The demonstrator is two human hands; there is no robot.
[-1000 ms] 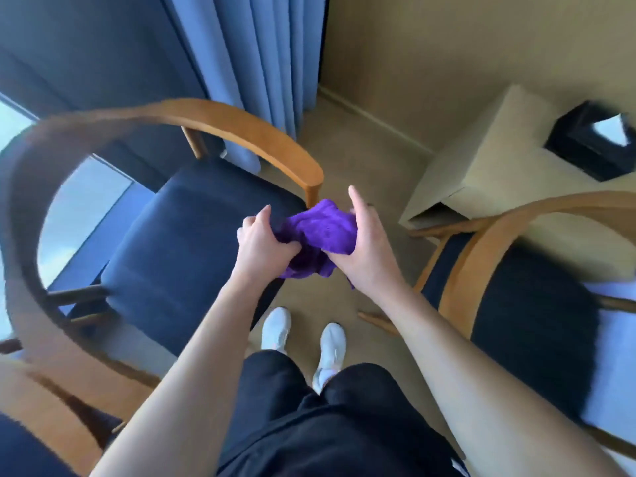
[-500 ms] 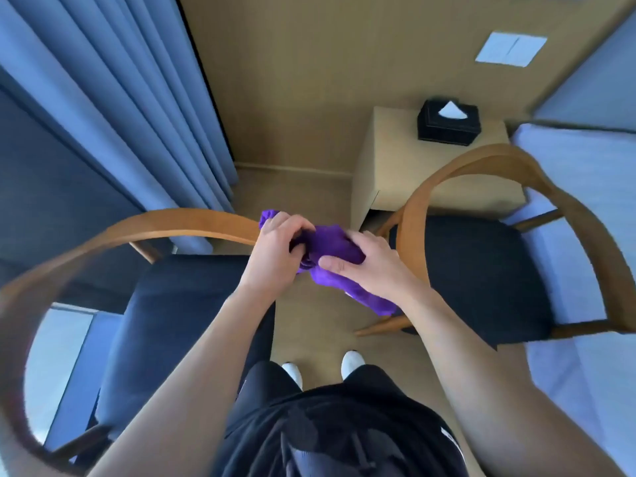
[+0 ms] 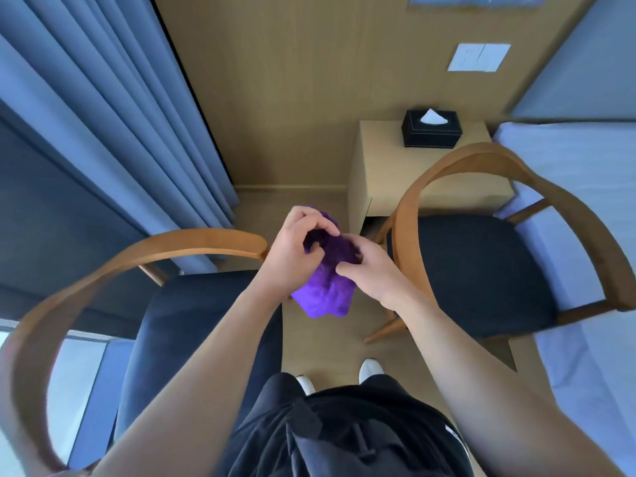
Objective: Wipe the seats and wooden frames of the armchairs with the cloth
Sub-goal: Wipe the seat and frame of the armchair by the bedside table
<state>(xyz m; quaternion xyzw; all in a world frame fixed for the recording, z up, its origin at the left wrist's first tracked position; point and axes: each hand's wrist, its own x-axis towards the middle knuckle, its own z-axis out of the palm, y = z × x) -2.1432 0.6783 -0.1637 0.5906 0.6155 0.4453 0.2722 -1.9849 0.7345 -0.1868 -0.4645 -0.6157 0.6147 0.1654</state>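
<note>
— So, where's the cloth (image 3: 325, 294)?
— Bunched mid-air between left chair (image 3: 206, 239) and right chair (image 3: 481, 266), touching neither.
— Hands?
— My left hand (image 3: 292, 251) grips its top, fingers curled; right hand (image 3: 373, 270) pinches its side

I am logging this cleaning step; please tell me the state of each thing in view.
purple fuzzy cloth: bunched, held up by both hands.
left hand: grips the cloth.
right hand: pinches the cloth.
left wooden armchair with dark seat: upright, cloth not on it.
right wooden armchair with dark seat: upright, cloth not on it.
black tissue box: white tissue sticking out.
</note>
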